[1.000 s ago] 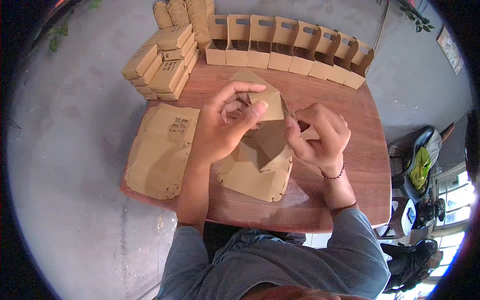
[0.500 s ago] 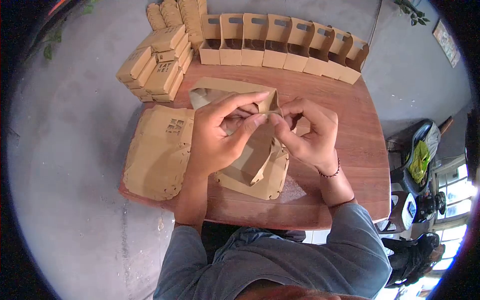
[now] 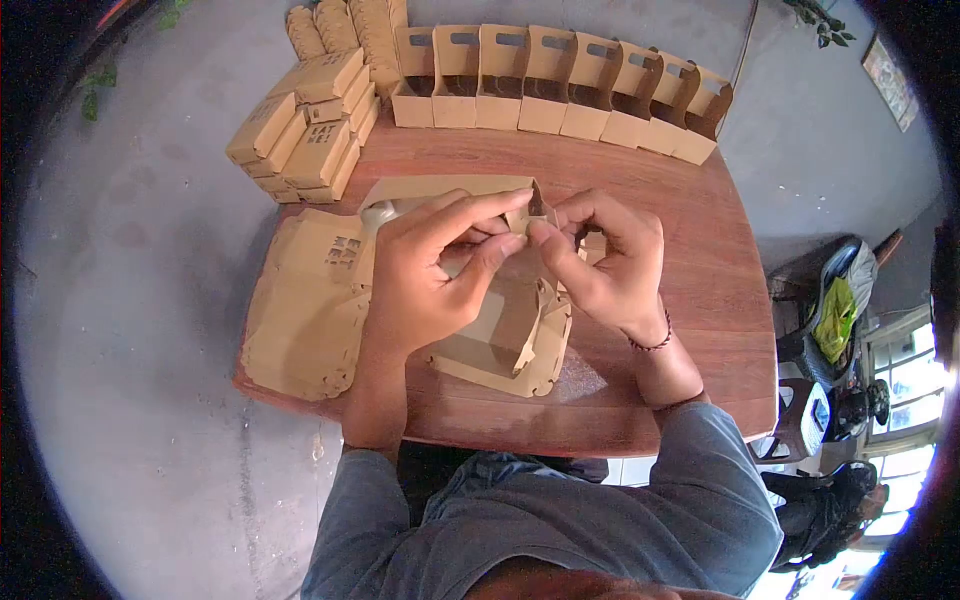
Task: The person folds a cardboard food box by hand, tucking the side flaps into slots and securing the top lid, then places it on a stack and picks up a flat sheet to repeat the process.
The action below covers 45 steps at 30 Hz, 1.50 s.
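Both hands pinch a partly folded cardboard box at one upper corner. My left hand has thumb and fingers closed on a small flap of it, and my right hand grips the same corner from the other side, almost touching the left fingertips. The box's walls stand partly raised, and its far part lies behind my left hand. Beneath it is a flat cardboard sheet on the wooden table. To the left lies a stack of flat cardboard blanks, the top one with cut-out letters.
Folded boxes are piled at the back left, with rounded cardboard pieces standing behind them. A row of open cardboard carriers with handle holes lines the back edge. At the right are a chair and a yellow-green bag.
The held box has been turned, so its long side now extends left behind my left hand. Both hands have shifted slightly left and come closer together at the corner.
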Motion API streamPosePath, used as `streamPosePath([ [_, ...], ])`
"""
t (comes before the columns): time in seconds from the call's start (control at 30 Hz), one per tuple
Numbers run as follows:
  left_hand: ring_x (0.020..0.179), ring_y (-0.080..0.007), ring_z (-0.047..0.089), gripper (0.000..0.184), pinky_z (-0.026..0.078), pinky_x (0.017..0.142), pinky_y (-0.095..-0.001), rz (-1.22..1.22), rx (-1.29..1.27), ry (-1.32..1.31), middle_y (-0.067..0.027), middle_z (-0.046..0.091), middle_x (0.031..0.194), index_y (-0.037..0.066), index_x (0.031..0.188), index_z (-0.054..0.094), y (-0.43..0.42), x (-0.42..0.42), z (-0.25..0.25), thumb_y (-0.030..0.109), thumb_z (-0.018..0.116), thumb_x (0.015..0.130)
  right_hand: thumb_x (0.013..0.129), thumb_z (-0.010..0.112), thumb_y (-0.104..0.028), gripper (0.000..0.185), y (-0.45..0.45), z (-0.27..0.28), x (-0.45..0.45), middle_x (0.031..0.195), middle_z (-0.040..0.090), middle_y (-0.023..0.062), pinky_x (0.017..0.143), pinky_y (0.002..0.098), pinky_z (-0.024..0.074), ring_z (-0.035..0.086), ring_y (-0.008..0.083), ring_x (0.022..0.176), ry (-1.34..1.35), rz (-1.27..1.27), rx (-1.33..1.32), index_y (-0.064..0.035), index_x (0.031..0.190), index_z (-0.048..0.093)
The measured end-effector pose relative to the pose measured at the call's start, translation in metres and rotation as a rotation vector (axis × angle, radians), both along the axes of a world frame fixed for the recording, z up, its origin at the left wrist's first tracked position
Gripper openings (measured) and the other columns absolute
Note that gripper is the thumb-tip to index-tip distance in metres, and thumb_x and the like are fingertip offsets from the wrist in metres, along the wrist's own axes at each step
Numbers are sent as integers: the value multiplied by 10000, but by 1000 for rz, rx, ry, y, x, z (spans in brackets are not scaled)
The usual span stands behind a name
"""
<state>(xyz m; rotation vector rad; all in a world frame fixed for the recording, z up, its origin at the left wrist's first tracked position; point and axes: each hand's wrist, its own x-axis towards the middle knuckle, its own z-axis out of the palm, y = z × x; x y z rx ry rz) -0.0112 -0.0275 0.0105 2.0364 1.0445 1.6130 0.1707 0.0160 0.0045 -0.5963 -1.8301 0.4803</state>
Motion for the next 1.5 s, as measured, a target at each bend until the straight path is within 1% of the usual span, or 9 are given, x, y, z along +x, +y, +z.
streamPosePath([
  [0.2, 722, -182, 658, 339, 529, 646, -284, 31, 128, 123, -111, 694, 878, 45, 1177, 688, 0, -9, -1, -24, 637, 849, 817, 739, -118, 124, 1, 0, 2, 652, 662, 72, 559, 276, 508, 656, 141, 591, 15, 67, -105, -25, 779, 666],
  [0.63, 714, -186, 641, 412, 521, 650, -294, 108, 203, 169, -100, 660, 859, 52, 1195, 683, 0, 6, 0, -93, 636, 813, 830, 735, -132, 169, -1, 2, 5, 632, 614, 76, 547, 276, 465, 595, 121, 576, -25, 112, -266, -16, 774, 626],
  [0.73, 721, -173, 652, 404, 524, 657, -284, 91, 184, 206, -103, 657, 865, 29, 1210, 653, 2, 4, -4, -92, 625, 825, 824, 759, -168, 208, 2, 0, 2, 640, 619, 89, 546, 280, 466, 599, 140, 574, 26, 150, -277, -14, 787, 624],
  [0.83, 729, -162, 667, 418, 529, 671, -259, 65, 74, -11, -111, 658, 841, 3, 1236, 558, 4, 6, -12, -78, 630, 833, 810, 788, -208, 253, 0, 8, -2, 700, 642, 115, 595, 304, 500, 652, 191, 648, -153, 31, -263, -13, 808, 627],
  [0.9, 757, -160, 687, 452, 547, 694, -259, 13, -19, -122, -108, 660, 798, 9, 1239, 454, 1, 7, -11, -53, 646, 835, 803, 801, -252, 298, -2, 8, -11, 791, 670, 144, 665, 328, 529, 691, 250, 750, 105, -32, -119, -6, 900, 664],
  [0.93, 757, -160, 687, 452, 547, 694, -259, 12, -18, -122, -108, 660, 798, 9, 1239, 454, 1, 7, -12, -53, 646, 835, 803, 801, -252, 298, -4, 10, -10, 791, 670, 144, 665, 328, 529, 691, 250, 750, 104, -32, -117, -6, 900, 664],
  [1.0, 760, -168, 693, 475, 558, 707, -275, 15, 34, 9, -104, 671, 778, 21, 1231, 419, 1, 10, -14, -51, 652, 823, 822, 777, -247, 325, -9, 14, -8, 853, 682, 160, 710, 340, 538, 703, 279, 818, -104, 25, -112, -5, 1018, 685],
  [1.3, 729, -160, 690, 464, 563, 699, -283, 57, -15, -55, -99, 694, 793, 24, 1225, 457, -2, 11, -10, -44, 657, 812, 839, 750, -196, 313, -3, 7, -3, 857, 685, 155, 647, 318, 525, 668, 228, 713, -95, 48, -190, -14, 1087, 692],
  [1.5, 728, -161, 691, 443, 549, 681, -274, 81, 16, -55, -92, 695, 788, 27, 1196, 481, -2, 8, -9, -41, 673, 803, 836, 757, -169, 314, -2, 3, -3, 894, 692, 148, 652, 314, 529, 675, 220, 728, -27, 77, -109, -16, 1102, 689],
])
